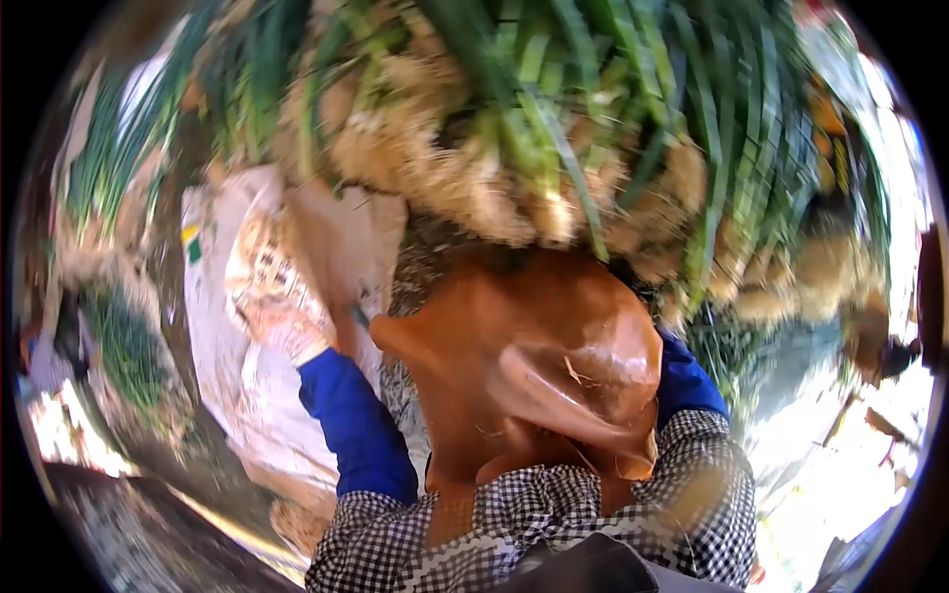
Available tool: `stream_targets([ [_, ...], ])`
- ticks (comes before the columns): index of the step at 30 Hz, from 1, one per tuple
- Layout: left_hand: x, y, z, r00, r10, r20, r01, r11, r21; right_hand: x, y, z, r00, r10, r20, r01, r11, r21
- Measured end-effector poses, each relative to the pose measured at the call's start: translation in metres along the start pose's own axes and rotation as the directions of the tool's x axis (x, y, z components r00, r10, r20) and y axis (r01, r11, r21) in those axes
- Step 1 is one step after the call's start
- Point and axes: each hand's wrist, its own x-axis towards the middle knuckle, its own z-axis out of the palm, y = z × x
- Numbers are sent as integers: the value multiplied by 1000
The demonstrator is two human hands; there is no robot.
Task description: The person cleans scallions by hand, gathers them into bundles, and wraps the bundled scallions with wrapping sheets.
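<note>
My left hand [275, 282] wears a whitish work glove with dark printed marks. It lies over a dirty white sack [222, 366] spread on the ground; blur smears its fingers, so I cannot tell whether they grip the cloth. A blue sleeve [358, 425] covers that forearm. Across my lap bulges a shiny brown apron [554, 326]. My right hand is hidden behind it, and only the right blue sleeve [689, 381] shows at its edge. Just beyond the apron lie bundles of long green onions [554, 119], their pale, shaggy roots [465, 193] turned towards me.
More green onion bundles [124, 148] lie at the far left, with another green bunch [129, 341] below them. Bare dark soil [430, 242] shows between the sack and the roots. A pale plastic sheet [791, 395] spreads at the right.
</note>
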Motion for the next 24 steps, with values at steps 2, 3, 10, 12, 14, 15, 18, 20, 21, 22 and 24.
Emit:
stream_targets([
  [2, 7, 50, 31, 966, -250, -59, 155, 750, -643, -70, 31, 21, 967, 234, -103, -214, 961, 176],
  [3, 10, 105, 31, 892, -445, 81, 237, 308, -922, -108, 45, 38, 926, 353, -131, -308, 910, 278],
  [10, -37, 88, 126, 824, -56, 564, 280, 906, -319, -365, 107, 94, 682, 635, -363, -681, 732, 2],
  [12, -32, 140, 91, 762, -165, 626, 452, 828, -332, -412, 171, 140, 493, 870, -7, -866, 490, -104],
  [14, -26, 161, 74, 812, -129, 569, 425, 799, -426, -390, 150, 66, 522, 842, 139, -818, 540, -199],
  [15, -25, 174, 66, 819, -123, 560, 415, 801, -431, -349, 148, 27, 534, 817, 216, -800, 571, -184],
  [18, -12, 275, -13, 888, 3, 460, 301, 753, -586, -233, 55, -170, 657, 752, -60, -710, 643, 287],
  [20, -13, 330, -45, 881, 83, 465, 352, 542, -763, -186, 37, -206, 546, 529, -649, -206, 836, 508],
  [21, -20, 359, -62, 885, 130, 447, 343, 466, -815, -161, 36, -229, 558, 530, -639, -181, 829, 529],
  [22, -28, 391, -79, 874, 190, 448, 337, 427, -839, -141, 35, -249, 584, 579, -569, -180, 776, 605],
  [24, -52, 450, -113, 782, 323, 533, 397, 401, -825, -83, 73, -237, 726, 506, -466, -125, 763, 635],
])
